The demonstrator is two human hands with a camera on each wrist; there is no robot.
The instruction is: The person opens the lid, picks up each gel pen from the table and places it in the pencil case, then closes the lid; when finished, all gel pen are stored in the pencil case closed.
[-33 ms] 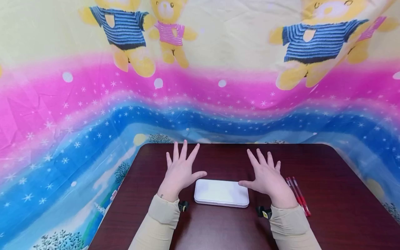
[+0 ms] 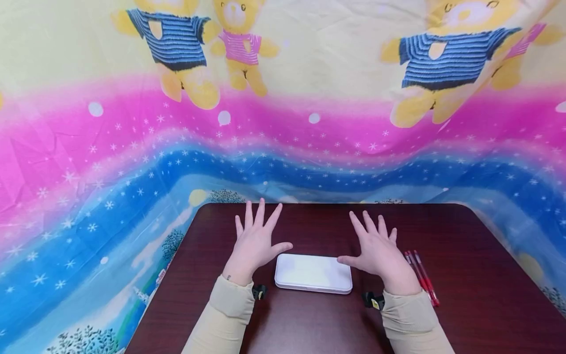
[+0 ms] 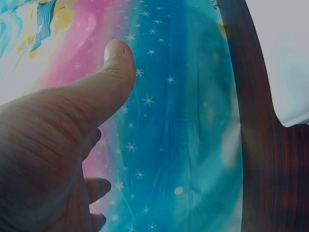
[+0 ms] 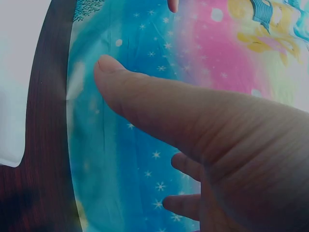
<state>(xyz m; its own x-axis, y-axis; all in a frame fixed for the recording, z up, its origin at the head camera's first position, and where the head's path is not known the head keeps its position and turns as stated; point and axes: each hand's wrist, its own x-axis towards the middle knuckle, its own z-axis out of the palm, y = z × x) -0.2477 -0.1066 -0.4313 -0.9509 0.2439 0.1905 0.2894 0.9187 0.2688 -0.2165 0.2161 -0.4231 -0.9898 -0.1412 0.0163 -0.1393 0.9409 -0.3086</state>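
Observation:
A flat white case [image 2: 309,274] with rounded corners lies closed on the dark brown table, between the two hands. To its left, my left hand [image 2: 255,246] is held with fingers spread and nothing in it, the thumb pointing toward the case. My right hand [image 2: 377,248] mirrors it on the other side, fingers spread and nothing held; its thumb overlaps the case's far right corner in the head view. Each wrist view shows the thumb and some fingertips, with part of the white case [image 3: 287,63] at the edge.
Several slim red pens [image 2: 423,278] lie side by side just right of the right hand, partly behind that wrist. The wooden table [image 2: 309,324] has rounded far corners. A cloth [image 2: 300,64] printed with bears and snowflakes hangs behind and around it.

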